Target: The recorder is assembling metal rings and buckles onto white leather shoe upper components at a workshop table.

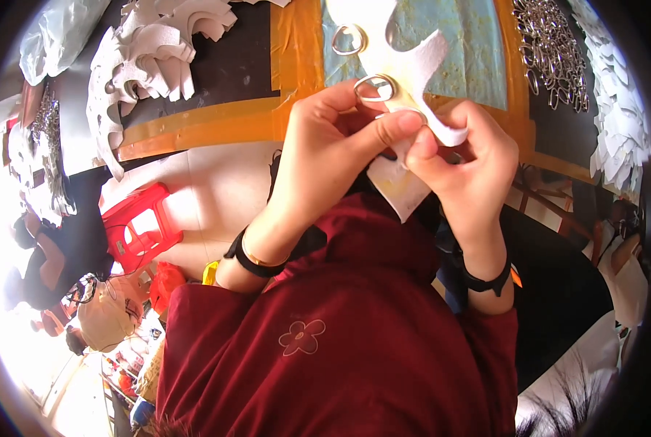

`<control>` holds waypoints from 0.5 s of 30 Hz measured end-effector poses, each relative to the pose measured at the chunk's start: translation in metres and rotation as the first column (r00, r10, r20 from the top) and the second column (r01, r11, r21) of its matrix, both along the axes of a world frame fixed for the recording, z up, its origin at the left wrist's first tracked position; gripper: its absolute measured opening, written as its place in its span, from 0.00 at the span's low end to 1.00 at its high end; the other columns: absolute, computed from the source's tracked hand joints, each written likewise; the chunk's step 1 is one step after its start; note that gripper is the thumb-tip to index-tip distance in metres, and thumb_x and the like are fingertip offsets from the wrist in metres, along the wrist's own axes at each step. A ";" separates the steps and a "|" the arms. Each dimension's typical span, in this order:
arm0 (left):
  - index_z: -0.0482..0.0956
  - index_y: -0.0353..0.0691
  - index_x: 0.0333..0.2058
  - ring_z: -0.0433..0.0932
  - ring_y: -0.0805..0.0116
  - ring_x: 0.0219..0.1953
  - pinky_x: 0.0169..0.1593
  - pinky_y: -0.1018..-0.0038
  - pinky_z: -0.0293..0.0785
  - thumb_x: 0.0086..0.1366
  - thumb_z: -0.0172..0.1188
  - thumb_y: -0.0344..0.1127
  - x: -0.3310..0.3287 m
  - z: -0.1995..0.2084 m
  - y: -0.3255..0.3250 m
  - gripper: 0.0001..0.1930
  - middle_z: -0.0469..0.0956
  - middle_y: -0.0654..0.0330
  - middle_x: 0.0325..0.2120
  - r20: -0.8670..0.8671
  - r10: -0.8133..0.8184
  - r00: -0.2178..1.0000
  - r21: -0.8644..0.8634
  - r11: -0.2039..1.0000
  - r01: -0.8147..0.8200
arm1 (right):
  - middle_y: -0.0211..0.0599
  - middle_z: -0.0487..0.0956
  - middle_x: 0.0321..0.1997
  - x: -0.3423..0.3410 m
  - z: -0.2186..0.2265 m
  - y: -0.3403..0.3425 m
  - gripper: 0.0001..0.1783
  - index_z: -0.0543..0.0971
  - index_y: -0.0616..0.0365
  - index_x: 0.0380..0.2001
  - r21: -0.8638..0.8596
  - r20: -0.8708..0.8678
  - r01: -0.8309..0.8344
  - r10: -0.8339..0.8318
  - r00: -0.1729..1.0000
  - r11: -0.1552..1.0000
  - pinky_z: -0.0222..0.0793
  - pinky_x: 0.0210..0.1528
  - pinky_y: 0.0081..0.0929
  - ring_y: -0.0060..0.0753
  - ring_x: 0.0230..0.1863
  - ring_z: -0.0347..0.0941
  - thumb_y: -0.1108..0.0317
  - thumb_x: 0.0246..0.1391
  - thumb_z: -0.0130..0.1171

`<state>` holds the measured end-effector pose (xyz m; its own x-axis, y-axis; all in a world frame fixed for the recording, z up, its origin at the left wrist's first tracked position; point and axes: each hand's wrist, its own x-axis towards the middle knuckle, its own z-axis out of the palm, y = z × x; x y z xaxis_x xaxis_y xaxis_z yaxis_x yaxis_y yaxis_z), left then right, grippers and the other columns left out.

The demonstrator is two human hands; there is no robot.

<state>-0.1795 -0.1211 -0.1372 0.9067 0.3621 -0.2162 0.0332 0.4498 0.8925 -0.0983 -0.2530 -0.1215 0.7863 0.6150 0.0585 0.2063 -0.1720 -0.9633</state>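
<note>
Both of my hands are raised over the near edge of the table, gripping one white, curved-cut strip of soft sheet material [418,67]. My left hand [318,142] pinches it between thumb and fingers, beside a silver metal ring [373,88] on the strip. A second metal ring [348,40] sits farther up along the same strip. With thumb and bent fingers, my right hand [478,156] holds a narrow part that curls round. Below my fingertips hangs a pale, pointed flap [400,188]. What lies between the two thumbs is mostly hidden.
Orange tape [202,125] edges the dark table around a blue-green work sheet [460,80]. White cut pieces [151,58] are heaped at far left, near a clear plastic bag [57,36]. Metal rings [551,54] lie far right, by stacked white pieces [617,109]. A red stool [142,226] stands left, near another person [63,240].
</note>
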 end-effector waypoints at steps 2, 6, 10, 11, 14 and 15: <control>0.77 0.36 0.34 0.75 0.81 0.27 0.32 0.85 0.73 0.61 0.60 0.35 -0.001 -0.001 0.006 0.08 0.78 0.63 0.28 0.012 -0.146 0.989 -0.367 0.919 0.140 | 0.23 0.74 0.23 0.010 0.003 -0.003 0.05 0.74 0.61 0.23 0.183 -0.545 -0.113 0.197 0.815 0.977 0.61 0.22 0.12 0.10 0.20 0.65 0.72 0.47 0.59; 0.76 0.35 0.37 0.76 0.79 0.30 0.34 0.83 0.75 0.62 0.59 0.36 0.000 -0.002 0.008 0.10 0.78 0.63 0.30 0.201 -0.220 0.955 -0.594 0.747 0.297 | 0.25 0.74 0.25 0.014 -0.014 -0.004 0.15 0.76 0.65 0.40 0.236 -0.798 -0.036 0.215 0.564 0.971 0.57 0.23 0.12 0.09 0.23 0.64 0.66 0.51 0.57; 0.75 0.35 0.40 0.75 0.78 0.32 0.38 0.81 0.74 0.59 0.61 0.30 -0.001 0.003 0.004 0.10 0.77 0.64 0.31 0.058 -0.112 0.992 -0.385 0.914 0.126 | 0.29 0.76 0.28 0.014 -0.011 -0.010 0.21 0.76 0.67 0.40 0.245 -0.645 -0.016 0.176 0.744 0.969 0.61 0.27 0.12 0.13 0.26 0.68 0.57 0.54 0.59; 0.75 0.35 0.40 0.75 0.78 0.32 0.37 0.82 0.72 0.58 0.62 0.28 -0.001 0.005 0.003 0.11 0.76 0.65 0.30 0.003 -0.063 0.998 -0.247 0.967 0.061 | 0.29 0.76 0.28 0.015 -0.009 -0.013 0.21 0.76 0.67 0.40 0.246 -0.644 -0.015 0.176 0.745 0.969 0.61 0.27 0.12 0.13 0.26 0.68 0.57 0.54 0.59; 0.73 0.33 0.42 0.76 0.77 0.35 0.38 0.81 0.74 0.54 0.64 0.23 -0.003 0.004 0.008 0.16 0.76 0.63 0.32 -0.028 -0.068 0.997 -0.147 0.987 0.063 | 0.31 0.77 0.30 0.021 0.004 -0.018 0.20 0.75 0.70 0.42 0.291 -0.554 -0.141 0.287 0.781 0.946 0.63 0.28 0.12 0.14 0.28 0.70 0.62 0.53 0.60; 0.73 0.33 0.42 0.76 0.77 0.35 0.38 0.81 0.74 0.54 0.64 0.23 -0.004 0.004 0.008 0.16 0.76 0.62 0.32 -0.028 -0.087 0.996 -0.114 0.990 0.083 | 0.31 0.77 0.30 0.022 0.010 -0.017 0.20 0.75 0.70 0.42 0.291 -0.550 -0.140 0.285 0.785 0.946 0.63 0.28 0.12 0.14 0.28 0.70 0.62 0.53 0.60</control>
<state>-0.1830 -0.1127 -0.1335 0.9247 0.2561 -0.2817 0.1042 0.5417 0.8341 -0.0766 -0.2698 -0.1118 0.5664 0.7975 -0.2077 -0.3958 0.0422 -0.9174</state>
